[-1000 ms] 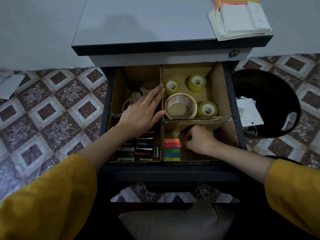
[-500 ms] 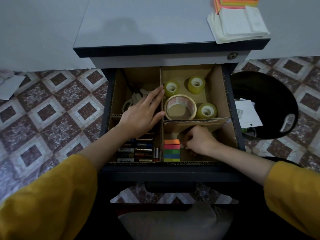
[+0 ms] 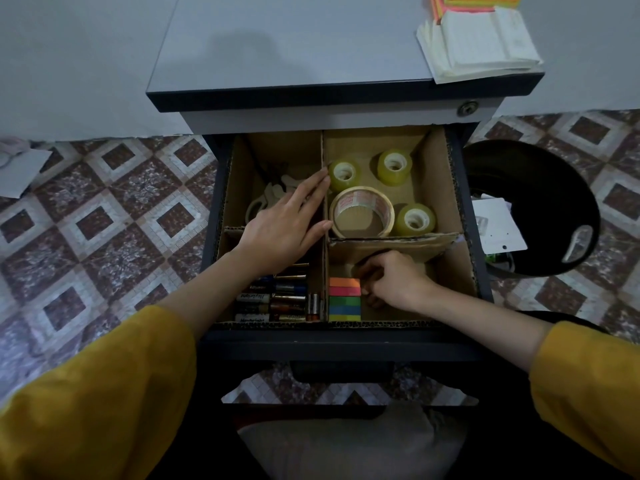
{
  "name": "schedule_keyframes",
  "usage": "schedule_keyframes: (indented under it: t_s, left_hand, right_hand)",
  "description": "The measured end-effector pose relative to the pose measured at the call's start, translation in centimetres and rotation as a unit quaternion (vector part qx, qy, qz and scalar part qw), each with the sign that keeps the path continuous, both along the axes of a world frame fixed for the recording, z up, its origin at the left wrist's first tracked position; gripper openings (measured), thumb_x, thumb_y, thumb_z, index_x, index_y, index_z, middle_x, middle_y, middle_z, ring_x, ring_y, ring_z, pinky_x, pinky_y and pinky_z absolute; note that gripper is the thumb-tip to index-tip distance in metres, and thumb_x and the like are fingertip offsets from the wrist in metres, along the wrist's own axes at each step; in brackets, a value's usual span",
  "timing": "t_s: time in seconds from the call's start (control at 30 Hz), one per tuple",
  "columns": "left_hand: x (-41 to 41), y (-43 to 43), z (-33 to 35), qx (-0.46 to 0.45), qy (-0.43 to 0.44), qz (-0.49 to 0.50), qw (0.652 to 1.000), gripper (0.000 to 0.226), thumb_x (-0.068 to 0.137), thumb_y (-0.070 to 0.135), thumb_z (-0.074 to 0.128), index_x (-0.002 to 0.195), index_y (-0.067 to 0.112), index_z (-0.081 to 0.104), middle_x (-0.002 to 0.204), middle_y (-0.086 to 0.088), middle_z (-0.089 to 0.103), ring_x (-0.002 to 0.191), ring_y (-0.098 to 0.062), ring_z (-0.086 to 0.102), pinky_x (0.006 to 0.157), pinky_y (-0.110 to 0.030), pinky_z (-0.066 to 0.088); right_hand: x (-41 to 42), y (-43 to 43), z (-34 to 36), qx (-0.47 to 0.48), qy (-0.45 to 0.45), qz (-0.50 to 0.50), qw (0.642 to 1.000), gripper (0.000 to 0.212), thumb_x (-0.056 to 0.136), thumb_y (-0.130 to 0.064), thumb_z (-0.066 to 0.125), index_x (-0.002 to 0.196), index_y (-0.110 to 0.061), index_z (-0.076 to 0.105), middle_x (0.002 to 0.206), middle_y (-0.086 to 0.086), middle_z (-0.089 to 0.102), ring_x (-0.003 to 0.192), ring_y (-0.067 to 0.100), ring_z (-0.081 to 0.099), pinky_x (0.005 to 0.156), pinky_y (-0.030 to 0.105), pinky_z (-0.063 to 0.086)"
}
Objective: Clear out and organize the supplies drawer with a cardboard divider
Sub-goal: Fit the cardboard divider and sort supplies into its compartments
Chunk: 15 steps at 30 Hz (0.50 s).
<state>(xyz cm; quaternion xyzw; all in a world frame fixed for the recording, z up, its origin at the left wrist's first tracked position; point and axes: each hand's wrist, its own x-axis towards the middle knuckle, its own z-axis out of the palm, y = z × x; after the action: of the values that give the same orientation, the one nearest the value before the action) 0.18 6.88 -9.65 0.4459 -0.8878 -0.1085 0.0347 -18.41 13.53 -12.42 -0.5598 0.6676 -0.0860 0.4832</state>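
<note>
the drawer (image 3: pixel 346 345) is pulled open beneath the counter (image 3: pixel 294 46), and the cardboard divider (image 3: pixel 438 178) is seated inside it, splitting it into four compartments. the left hand (image 3: pixel 287 223) is laid flat with straight fingers over the rear left compartment, its fingertips pressed against the divider's centre wall; pale handles (image 3: pixel 277 192) are partly covered beneath it. the right hand (image 3: pixel 391 282) is lowered into the front right compartment with fingers curled against the right edge of a stack of coloured sticky notes (image 3: pixel 344 299); whether the stack is pinched cannot be told. the hands are kept apart, one on each side of the centre wall. batteries (image 3: pixel 277 299) are lined up in the front left compartment. a wide tape roll (image 3: pixel 346 202) and three small tape rolls (image 3: pixel 394 167) are held in the rear right compartment. folded papers (image 3: pixel 481 46) are stacked on the counter's right corner, and a black bin (image 3: pixel 540 202) is set on the tiled floor (image 3: pixel 104 220) beside the drawer.
</note>
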Motion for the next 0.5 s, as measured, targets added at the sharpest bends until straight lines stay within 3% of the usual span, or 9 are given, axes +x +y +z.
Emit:
schedule_keyframes:
  t_s: [0.2,0.27,0.37,0.5]
  left_hand:
    - [0.0,0.1,0.2,0.008,0.001,0.007,1.0,0.067,0.094,0.05,0.022,0.15,0.018,0.002,0.158,0.007,-0.004,0.136,-0.018,0.029,0.087,-0.033,0.045]
    - [-0.1,0.2,0.4,0.017,0.002,0.01,1.0,0.067,0.095,0.05,0.023,0.15,0.019,0.002,0.158,0.008,-0.004,0.137,-0.019,0.028,0.092,-0.037,0.046]
    - [-0.2,0.2,0.7,0.027,-0.016,0.017,0.999,0.065,0.097,0.048,0.025,0.15,0.021,0.0,0.157,0.009,-0.007,0.139,-0.019,0.025,0.1,-0.04,0.038]
    - [-0.7,0.1,1.6,0.041,-0.066,0.032,0.996,0.065,0.097,0.048,0.027,0.15,0.023,-0.001,0.157,0.01,-0.008,0.142,-0.021,0.017,0.109,-0.048,0.026]
  right_hand:
    - [-0.6,0.2,0.7,-0.073,0.056,0.046,0.995,0.025,0.086,-0.002,0.06,0.11,-0.006,0.067,0.104,0.009,0.068,0.09,0.019,0.062,0.076,0.024,0.047]
    - [-0.8,0.4,1.4,-0.101,0.087,0.089,0.987,0.026,0.085,-0.005,0.061,0.109,-0.009,0.068,0.105,0.006,0.068,0.097,0.018,0.062,0.082,0.025,0.049]
    - [-1.4,0.9,3.0,-0.128,0.106,0.138,0.976,0.022,0.085,-0.01,0.063,0.106,-0.015,0.071,0.106,0.003,0.069,0.1,0.017,0.062,0.091,0.025,0.048]
    - [-2.2,1.3,5.8,-0.164,0.117,0.152,0.967,0.017,0.087,-0.015,0.062,0.101,-0.016,0.073,0.103,0.0,0.07,0.098,0.014,0.061,0.086,0.02,0.045]
